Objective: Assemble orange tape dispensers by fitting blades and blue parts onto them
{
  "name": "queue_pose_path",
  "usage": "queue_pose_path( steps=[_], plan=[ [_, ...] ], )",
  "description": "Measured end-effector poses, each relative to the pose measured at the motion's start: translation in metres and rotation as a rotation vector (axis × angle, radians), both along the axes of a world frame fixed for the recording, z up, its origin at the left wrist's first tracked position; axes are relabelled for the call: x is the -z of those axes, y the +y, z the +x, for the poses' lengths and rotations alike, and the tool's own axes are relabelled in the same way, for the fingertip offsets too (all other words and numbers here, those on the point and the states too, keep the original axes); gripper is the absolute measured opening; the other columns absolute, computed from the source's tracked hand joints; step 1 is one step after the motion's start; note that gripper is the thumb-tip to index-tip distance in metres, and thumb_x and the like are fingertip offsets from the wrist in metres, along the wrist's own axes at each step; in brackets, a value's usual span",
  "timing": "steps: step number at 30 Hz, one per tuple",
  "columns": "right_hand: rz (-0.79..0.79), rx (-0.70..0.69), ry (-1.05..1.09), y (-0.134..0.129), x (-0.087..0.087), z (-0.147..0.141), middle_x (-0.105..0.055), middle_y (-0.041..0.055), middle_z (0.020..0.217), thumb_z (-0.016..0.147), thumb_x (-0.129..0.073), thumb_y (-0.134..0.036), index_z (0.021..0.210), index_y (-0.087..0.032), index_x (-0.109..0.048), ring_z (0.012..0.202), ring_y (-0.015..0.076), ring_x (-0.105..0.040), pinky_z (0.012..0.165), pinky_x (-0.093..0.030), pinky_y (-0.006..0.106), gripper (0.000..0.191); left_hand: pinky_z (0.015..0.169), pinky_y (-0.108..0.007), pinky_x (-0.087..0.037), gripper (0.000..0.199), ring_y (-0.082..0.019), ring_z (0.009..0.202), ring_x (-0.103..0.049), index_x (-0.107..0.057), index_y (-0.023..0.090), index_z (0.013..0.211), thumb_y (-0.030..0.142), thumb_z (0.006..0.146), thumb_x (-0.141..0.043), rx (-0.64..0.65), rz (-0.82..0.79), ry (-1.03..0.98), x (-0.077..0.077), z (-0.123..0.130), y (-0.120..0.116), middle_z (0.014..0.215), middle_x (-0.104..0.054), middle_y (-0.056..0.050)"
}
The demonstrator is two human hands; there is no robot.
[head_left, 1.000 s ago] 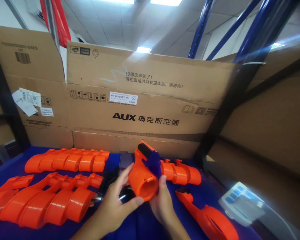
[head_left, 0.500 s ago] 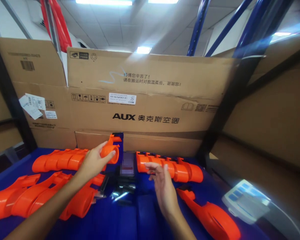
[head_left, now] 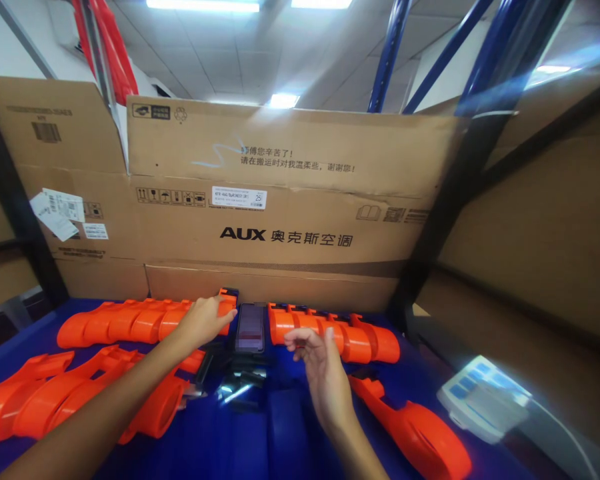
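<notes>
My left hand (head_left: 203, 323) reaches forward to the right end of the back-left row. Its fingers are closed round an orange tape dispenser (head_left: 227, 305) with a dark blade end, which is down beside the others. More orange dispensers (head_left: 123, 323) stand in that row, side by side. My right hand (head_left: 317, 363) hovers empty, palm turned inward, thumb up and fingers loosely bent. Just behind it runs a second row of orange dispensers (head_left: 357, 343). A single orange dispenser (head_left: 420, 433) lies to the right of my right forearm.
A phone (head_left: 251, 328) lies between the two back rows. Small dark, shiny pieces (head_left: 243, 387) are on the blue surface (head_left: 220, 440) in front. More orange dispensers (head_left: 40, 407) lie front left. A white device with a cable (head_left: 485, 400) sits at right. Cardboard (head_left: 290, 233) walls the back.
My left hand has lowered the orange dispenser from above the table to the end of the back-left row. My right hand has hardly moved. The view has shifted slightly.
</notes>
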State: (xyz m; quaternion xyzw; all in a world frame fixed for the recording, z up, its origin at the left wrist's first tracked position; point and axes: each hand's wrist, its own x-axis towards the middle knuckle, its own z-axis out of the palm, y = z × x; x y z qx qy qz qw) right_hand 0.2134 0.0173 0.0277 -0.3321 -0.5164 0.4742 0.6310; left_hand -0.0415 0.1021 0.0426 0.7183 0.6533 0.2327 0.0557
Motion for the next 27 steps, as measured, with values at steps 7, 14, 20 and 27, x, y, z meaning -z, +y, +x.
queue_pose_path(
  steps=[7, 14, 20, 27],
  plan=[
    [-0.004, 0.003, 0.031, 0.0, 0.0, 0.0, -0.069, 0.0064, 0.079, 0.099, -0.032, -0.073, 0.08, -0.024, -0.077, 0.077, 0.0236, -0.055, 0.072, -0.041, 0.034, 0.069, 0.099, -0.038, -0.049, 0.048, -0.033, 0.119, -0.069, -0.071, 0.018, 0.126, 0.051, 0.094, -0.057, 0.011, -0.042, 0.085, 0.01, 0.006, 0.008, 0.12, -0.078, -0.017],
    [0.0, -0.014, 0.009, 0.002, -0.001, 0.002, -0.071, 0.007, 0.078, 0.1, -0.03, -0.072, 0.08, -0.023, -0.076, 0.075, 0.0237, -0.056, 0.071, -0.041, 0.035, 0.07, 0.092, -0.04, -0.051, 0.042, -0.036, 0.11, -0.073, -0.071, 0.016, 0.119, 0.047, 0.097, -0.053, 0.014, -0.045, 0.178, 0.003, 0.008, 0.005, 0.109, -0.079, -0.02],
    [0.001, -0.002, -0.014, 0.002, 0.001, 0.003, -0.071, 0.0069, 0.08, 0.101, -0.028, -0.071, 0.08, -0.023, -0.076, 0.072, 0.0225, -0.054, 0.071, -0.04, 0.034, 0.071, 0.089, -0.042, -0.052, 0.042, -0.037, 0.106, -0.074, -0.067, 0.014, 0.121, 0.045, 0.099, -0.05, -0.012, -0.042, 0.227, 0.004, 0.011, 0.005, 0.107, -0.078, -0.022],
    [-0.003, -0.002, -0.023, 0.002, 0.002, 0.003, -0.069, 0.0064, 0.075, 0.1, -0.029, -0.072, 0.079, -0.023, -0.076, 0.071, 0.0226, -0.055, 0.071, -0.04, 0.034, 0.071, 0.088, -0.04, -0.052, 0.036, -0.035, 0.106, -0.074, -0.066, 0.018, 0.119, 0.045, 0.097, -0.057, -0.012, -0.052, 0.229, 0.01, 0.011, 0.008, 0.109, -0.078, -0.02]
  ],
)
